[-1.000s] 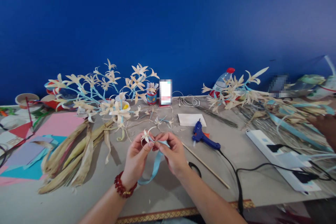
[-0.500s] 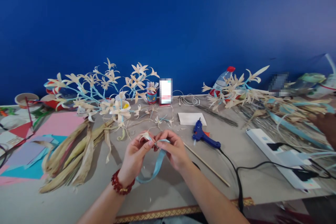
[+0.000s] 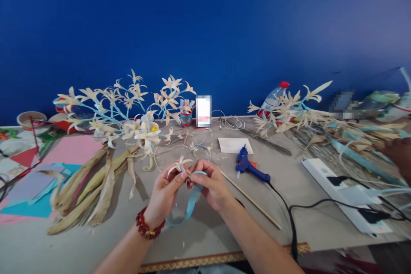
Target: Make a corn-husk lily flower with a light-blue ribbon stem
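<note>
My left hand (image 3: 168, 188) pinches a small pale husk flower (image 3: 180, 165) by its base, the petals spreading above the fingers. Right beside it, my right hand (image 3: 210, 184) is closed on a light blue ribbon (image 3: 189, 205), which hangs in a loop below both hands. The fingertips of both hands meet where the ribbon joins the flower; the stem there is mostly hidden. A blue glue gun (image 3: 248, 165) lies to the right of my hands, and a thin wooden stick (image 3: 253, 201) lies just beside my right forearm.
Blue-stemmed husk flower branches (image 3: 112, 111) stand at the back left, with dried corn husks (image 3: 93, 188) and coloured paper (image 3: 38, 184) in front. A white power strip (image 3: 343, 197) with black cables lies right. Another person's hand (image 3: 398, 154) is at the far right edge.
The flower in my left hand has turned, so its petals and blue centre show more above the fingers. The ribbon loop has shifted slightly.
</note>
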`<state>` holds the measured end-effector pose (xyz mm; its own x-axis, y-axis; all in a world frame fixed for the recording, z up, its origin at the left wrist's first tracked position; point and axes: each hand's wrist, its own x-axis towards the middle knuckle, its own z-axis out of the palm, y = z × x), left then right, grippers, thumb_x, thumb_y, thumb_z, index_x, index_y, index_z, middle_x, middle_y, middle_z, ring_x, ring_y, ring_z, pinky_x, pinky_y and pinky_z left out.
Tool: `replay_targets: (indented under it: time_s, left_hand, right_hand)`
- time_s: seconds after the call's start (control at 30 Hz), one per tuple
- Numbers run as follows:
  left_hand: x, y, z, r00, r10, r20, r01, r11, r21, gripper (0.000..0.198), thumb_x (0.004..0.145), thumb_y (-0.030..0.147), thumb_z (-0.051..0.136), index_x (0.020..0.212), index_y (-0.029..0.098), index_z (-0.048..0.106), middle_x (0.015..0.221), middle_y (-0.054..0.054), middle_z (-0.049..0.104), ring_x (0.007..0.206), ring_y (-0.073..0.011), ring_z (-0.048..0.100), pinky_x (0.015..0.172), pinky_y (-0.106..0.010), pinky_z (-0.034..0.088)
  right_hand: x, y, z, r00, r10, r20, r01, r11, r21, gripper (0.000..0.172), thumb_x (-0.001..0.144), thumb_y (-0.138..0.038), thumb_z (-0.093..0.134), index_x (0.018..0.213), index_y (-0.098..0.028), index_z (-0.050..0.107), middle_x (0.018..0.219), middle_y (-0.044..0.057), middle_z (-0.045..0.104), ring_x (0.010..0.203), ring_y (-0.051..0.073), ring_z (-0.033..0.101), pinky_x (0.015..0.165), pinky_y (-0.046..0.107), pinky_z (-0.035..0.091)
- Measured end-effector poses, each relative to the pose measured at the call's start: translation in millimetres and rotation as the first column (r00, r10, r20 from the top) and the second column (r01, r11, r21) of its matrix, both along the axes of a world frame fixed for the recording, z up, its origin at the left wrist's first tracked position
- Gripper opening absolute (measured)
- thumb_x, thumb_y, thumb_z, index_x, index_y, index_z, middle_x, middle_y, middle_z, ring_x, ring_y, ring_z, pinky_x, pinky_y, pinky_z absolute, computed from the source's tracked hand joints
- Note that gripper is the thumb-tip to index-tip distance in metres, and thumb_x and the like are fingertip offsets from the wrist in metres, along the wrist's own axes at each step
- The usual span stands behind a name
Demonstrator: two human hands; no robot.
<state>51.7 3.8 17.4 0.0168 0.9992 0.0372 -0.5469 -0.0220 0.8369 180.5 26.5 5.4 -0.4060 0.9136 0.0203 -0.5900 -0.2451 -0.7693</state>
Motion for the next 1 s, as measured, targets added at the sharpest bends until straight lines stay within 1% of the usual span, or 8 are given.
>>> replay_targets:
  time_s: [0.1,0.2,0.27,0.33,0.47,0.67,0.9,1.0]
  left_hand:
    - [3.0,0.0,-2.7,0.999,0.036,0.017,-0.036,0.999,-0.020,0.013,0.072,0.026,0.077,0.073,0.016,0.069,0.072,-0.001,0.061,0.064,-0.0121,0.054,0.059,-0.024,0.045]
    - [5.5,-0.2,-6.0,0.995,0.101,0.020,-0.100,0.994,-0.036,0.015,0.069,0.024,0.080,0.075,0.017,0.068,0.080,-0.001,0.063,0.073,-0.0134,0.057,0.067,-0.025,0.047]
    - [6.3,-0.4,-7.6,0.991,0.137,0.006,-0.136,0.990,-0.027,0.015,0.067,0.021,0.081,0.074,0.018,0.068,0.080,0.000,0.063,0.074,-0.0129,0.057,0.070,-0.024,0.047]
    - [6.5,-0.6,-8.2,0.988,0.153,-0.001,-0.153,0.988,-0.010,0.013,0.068,0.020,0.080,0.072,0.018,0.068,0.076,0.001,0.062,0.073,-0.0119,0.056,0.069,-0.022,0.047]
    - [6.3,-1.3,-5.9,0.993,0.121,0.003,-0.121,0.993,-0.014,0.011,0.072,0.023,0.078,0.073,0.017,0.069,0.073,0.001,0.061,0.067,-0.0111,0.054,0.065,-0.021,0.046]
    - [4.7,-1.4,-0.3,0.994,0.106,0.014,-0.106,0.993,-0.056,0.017,0.069,0.026,0.080,0.076,0.016,0.069,0.076,-0.001,0.061,0.067,-0.0116,0.052,0.062,-0.022,0.044]
    - [1.9,-1.4,-2.1,1.000,0.016,-0.014,-0.015,0.999,0.044,0.010,0.078,0.025,0.072,0.078,0.016,0.068,0.074,-0.001,0.056,0.067,-0.0123,0.050,0.062,-0.023,0.043]
    - [2.0,-1.1,-3.8,0.999,0.010,-0.030,-0.008,0.998,0.070,0.010,0.081,0.024,0.069,0.077,0.016,0.067,0.075,-0.001,0.054,0.068,-0.0128,0.049,0.061,-0.024,0.043]
  right_hand:
    - [-1.2,-2.9,-0.9,0.993,-0.110,0.042,0.107,0.992,0.072,0.027,0.066,-0.026,0.082,0.065,-0.019,0.057,0.073,-0.001,0.067,0.060,0.013,0.060,0.060,0.026,0.049]
    - [-0.7,-6.5,-1.1,0.965,-0.235,0.119,0.209,0.959,0.193,0.022,0.071,-0.026,0.079,0.068,-0.020,0.058,0.078,0.000,0.066,0.066,0.015,0.060,0.064,0.028,0.050]
    - [0.4,-8.2,-0.6,0.943,-0.291,0.163,0.241,0.932,0.271,0.019,0.074,-0.025,0.077,0.070,-0.021,0.059,0.080,0.001,0.065,0.070,0.016,0.060,0.066,0.029,0.050]
    - [1.3,-8.6,0.3,0.933,-0.311,0.182,0.246,0.919,0.309,0.017,0.075,-0.025,0.076,0.071,-0.021,0.060,0.080,0.001,0.065,0.074,0.017,0.061,0.068,0.030,0.051]
    - [1.0,-6.3,1.2,0.964,-0.225,0.144,0.189,0.955,0.230,0.018,0.073,-0.025,0.078,0.071,-0.021,0.060,0.078,0.001,0.067,0.070,0.016,0.061,0.065,0.029,0.050]
    - [-0.8,-2.8,0.6,0.993,-0.108,0.042,0.103,0.988,0.118,0.021,0.070,-0.026,0.080,0.068,-0.019,0.060,0.075,-0.001,0.067,0.064,0.014,0.062,0.065,0.028,0.049]
    - [-1.6,-2.0,1.8,0.997,-0.062,-0.040,0.064,0.997,0.041,0.025,0.067,-0.024,0.083,0.067,-0.019,0.059,0.074,-0.001,0.068,0.064,0.014,0.062,0.062,0.026,0.048]
    - [-1.5,-1.9,2.1,0.998,-0.048,-0.047,0.049,0.999,0.009,0.026,0.066,-0.022,0.083,0.065,-0.019,0.057,0.073,-0.001,0.068,0.063,0.013,0.061,0.061,0.025,0.048]
